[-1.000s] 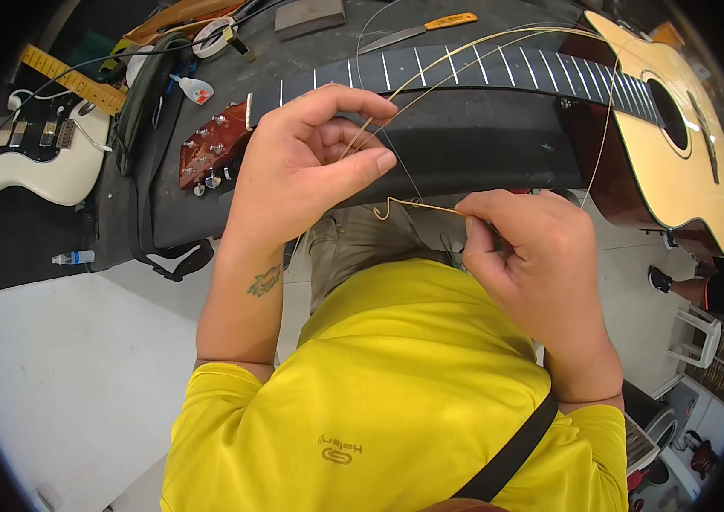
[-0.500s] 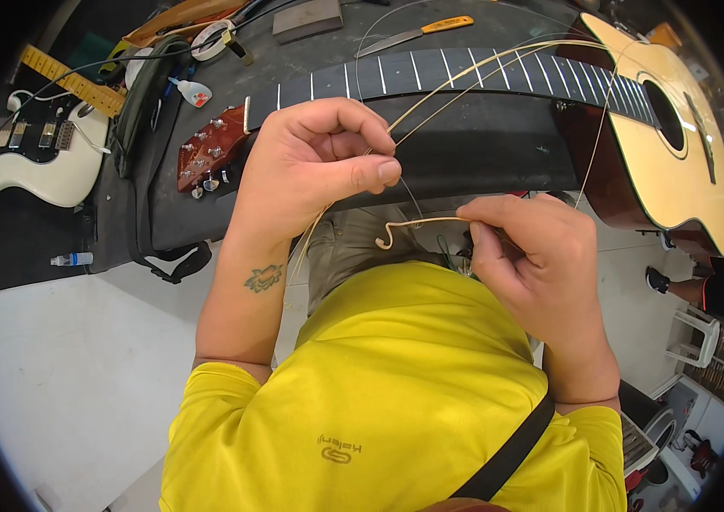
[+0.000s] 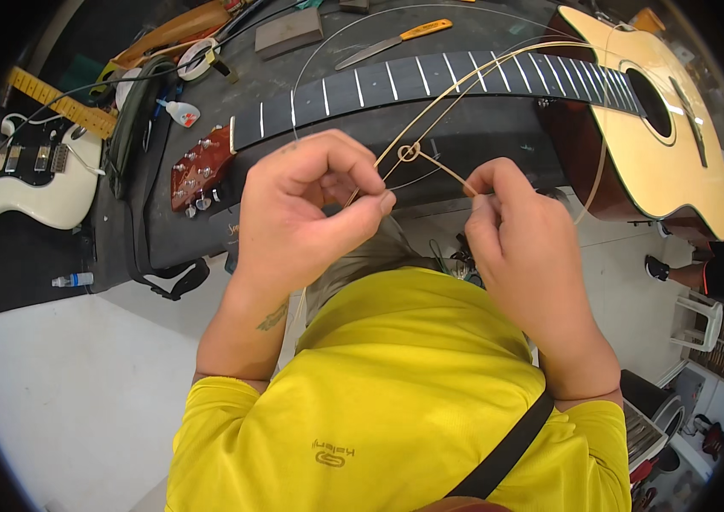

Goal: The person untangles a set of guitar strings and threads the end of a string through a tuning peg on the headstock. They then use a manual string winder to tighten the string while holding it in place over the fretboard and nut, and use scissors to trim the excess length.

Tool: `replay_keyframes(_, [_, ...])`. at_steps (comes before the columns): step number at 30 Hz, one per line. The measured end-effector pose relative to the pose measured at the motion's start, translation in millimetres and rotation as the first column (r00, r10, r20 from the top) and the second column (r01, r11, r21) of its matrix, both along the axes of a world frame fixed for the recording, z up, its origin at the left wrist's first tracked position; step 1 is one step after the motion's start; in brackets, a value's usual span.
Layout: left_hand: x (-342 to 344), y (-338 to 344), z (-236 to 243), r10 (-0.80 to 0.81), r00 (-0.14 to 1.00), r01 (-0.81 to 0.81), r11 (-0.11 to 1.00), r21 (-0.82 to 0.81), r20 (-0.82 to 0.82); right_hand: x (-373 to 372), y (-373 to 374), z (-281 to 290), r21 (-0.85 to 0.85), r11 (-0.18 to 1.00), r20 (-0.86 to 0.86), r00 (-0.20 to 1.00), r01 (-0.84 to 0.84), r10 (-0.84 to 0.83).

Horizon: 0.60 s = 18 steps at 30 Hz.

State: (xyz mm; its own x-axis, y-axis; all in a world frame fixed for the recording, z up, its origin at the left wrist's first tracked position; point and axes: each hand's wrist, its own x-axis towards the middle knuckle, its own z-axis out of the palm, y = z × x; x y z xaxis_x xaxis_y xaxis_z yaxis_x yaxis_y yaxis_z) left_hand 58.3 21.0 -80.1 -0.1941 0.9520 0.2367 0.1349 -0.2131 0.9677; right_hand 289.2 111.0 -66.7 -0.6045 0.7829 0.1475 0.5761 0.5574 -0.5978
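Note:
My left hand (image 3: 319,200) is closed, thumb and forefinger pinching a bundle of gold-coloured guitar strings (image 3: 437,107) that arcs back toward the acoustic guitar's body (image 3: 690,183). Between my hands, a small coil (image 3: 410,152) of string lies against or around the bundle; I cannot tell which. From the coil a short length runs to my right hand (image 3: 520,243), whose fingertips pinch it. Behind my hands lies the guitar's dark fretboard (image 3: 392,78), bare of strings along its length, with the reddish-brown headstock (image 3: 200,169) to the left.
On the dark bench are an orange-handled knife (image 3: 424,29), a grey block (image 3: 289,34), a small white glue bottle (image 3: 181,113) and a tape roll (image 3: 198,56). A white electric guitar (image 3: 34,183) lies far left. A white stool (image 3: 699,322) stands at right; a person's leg shows near it.
My right hand has brought the curled string end up from above my lap to the bundle beside my left fingertips. My left hand has lowered slightly and turned.

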Motion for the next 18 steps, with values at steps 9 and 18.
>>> replay_keyframes(9, [14.9,1.8,-26.2,0.074,0.997,-0.075,0.996,-0.049,-0.032,-12.5,-0.1,-29.6,-0.522,0.837,-0.487,0.863,-0.164,-0.134])
replay_keyframes(18, [24.1,6.3,-29.4,0.185,0.978,-0.181,0.983,-0.042,0.096,-12.8,17.8,-47.9,-0.706,0.402,-0.707,0.547,-0.583,-0.448])
